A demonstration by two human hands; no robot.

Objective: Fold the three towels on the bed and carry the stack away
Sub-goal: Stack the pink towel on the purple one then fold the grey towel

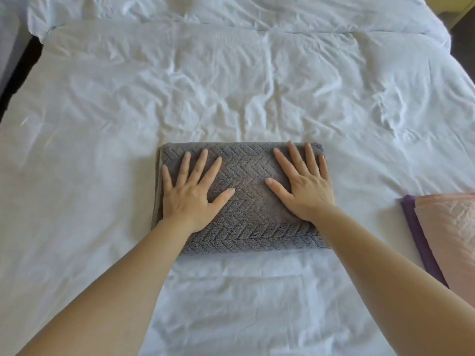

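A grey towel [246,176] with a zigzag weave lies folded into a thick rectangle in the middle of the white bed [231,86]. My left hand [191,192] presses flat on its left half with fingers spread and straight. My right hand [303,185] presses flat on its right half in the same way. At the right edge of the view lies a pink towel [452,232] on top of a purple towel [419,240], of which only a strip along the left side shows.
The wrinkled white sheet covers the whole bed. A dark gap [18,70] runs along the bed's far left side. A yellowish piece of furniture [460,9] stands past the far right corner.
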